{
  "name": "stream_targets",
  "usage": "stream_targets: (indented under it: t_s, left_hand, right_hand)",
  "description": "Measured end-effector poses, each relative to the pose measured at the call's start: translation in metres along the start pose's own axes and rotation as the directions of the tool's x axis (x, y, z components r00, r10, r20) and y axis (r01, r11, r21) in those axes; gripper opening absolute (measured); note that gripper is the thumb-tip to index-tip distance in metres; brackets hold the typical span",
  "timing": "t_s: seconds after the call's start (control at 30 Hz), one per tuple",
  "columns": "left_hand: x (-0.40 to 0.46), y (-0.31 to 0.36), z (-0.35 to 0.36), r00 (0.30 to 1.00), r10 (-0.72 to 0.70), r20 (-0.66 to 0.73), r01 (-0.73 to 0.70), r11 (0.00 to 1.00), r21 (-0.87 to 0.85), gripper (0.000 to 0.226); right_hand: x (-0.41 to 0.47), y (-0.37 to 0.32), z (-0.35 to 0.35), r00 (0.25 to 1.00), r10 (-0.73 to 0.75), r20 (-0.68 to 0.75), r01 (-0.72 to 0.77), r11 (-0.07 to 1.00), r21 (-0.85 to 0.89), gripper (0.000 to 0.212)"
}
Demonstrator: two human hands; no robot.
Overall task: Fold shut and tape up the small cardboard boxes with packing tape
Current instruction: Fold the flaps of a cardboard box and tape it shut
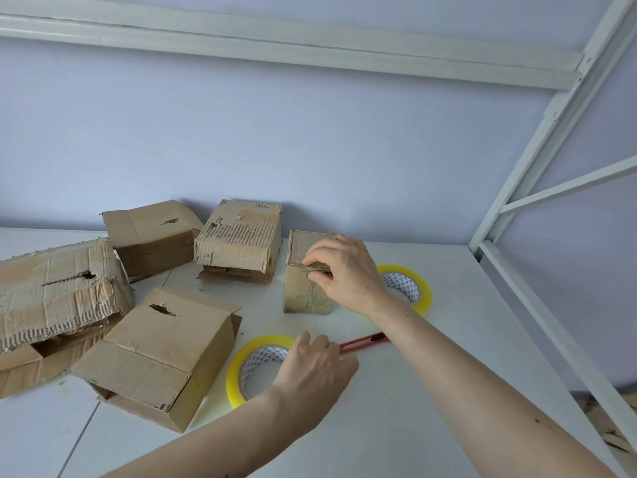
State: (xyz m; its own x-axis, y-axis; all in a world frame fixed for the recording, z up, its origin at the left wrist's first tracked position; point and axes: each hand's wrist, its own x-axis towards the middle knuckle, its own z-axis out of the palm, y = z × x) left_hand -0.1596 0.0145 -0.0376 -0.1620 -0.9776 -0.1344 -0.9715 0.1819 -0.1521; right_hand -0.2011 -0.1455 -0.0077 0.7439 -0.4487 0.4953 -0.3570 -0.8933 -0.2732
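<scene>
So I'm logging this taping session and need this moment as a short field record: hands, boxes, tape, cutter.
left hand: resting on the near tape roll, fingers curled over its rim
right hand: gripping the small box at its top edge
small box: upright, flaps shut
other boxes: four, worn, on the left
far tape roll: flat, behind the right wrist
red cutter: lying between the hands
table: white

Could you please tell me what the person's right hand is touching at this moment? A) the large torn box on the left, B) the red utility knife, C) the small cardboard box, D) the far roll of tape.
C: the right hand has its fingers curled over the top front edge of the small cardboard box, while the red utility knife lies untouched on the table nearer the person.
</scene>
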Motion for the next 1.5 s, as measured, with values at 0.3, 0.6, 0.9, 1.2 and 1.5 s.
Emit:
stream_targets:
  t_s: [0.3, 0.6, 0.9, 1.2, 1.5]
  left_hand:
    - [0.013, 0.006, -0.006, 0.991, -0.127, 0.032, 0.126, 0.992, 0.009, 0.038]
    - [0.019, 0.018, 0.005, 0.968, -0.21, 0.141, 0.196, 0.975, 0.107, 0.026]
    - [0.021, 0.012, 0.001, 0.975, -0.152, 0.164, 0.118, 0.972, 0.201, 0.025]
    - [0.016, -0.018, 0.002, 0.962, -0.121, -0.245, 0.101, 0.991, -0.092, 0.021]
    - [0.033, -0.091, -0.012, 0.689, -0.702, -0.18, 0.068, 0.31, -0.948, 0.093]
  right_hand:
    - [0.0, -0.002, 0.0, 1.0, 0.013, 0.003, -0.013, 1.0, -0.013, 0.018]
    - [-0.001, -0.001, -0.003, 1.0, 0.0, 0.002, 0.0, 1.0, -0.014, 0.017]
    - [-0.001, -0.002, -0.002, 1.0, -0.007, -0.011, 0.007, 1.0, -0.008, 0.017]
    - [0.0, -0.002, -0.002, 1.0, 0.005, -0.019, -0.005, 1.0, -0.002, 0.028]
    - [0.031, -0.015, -0.02, 0.864, 0.503, -0.006, -0.437, 0.755, 0.488, 0.013]
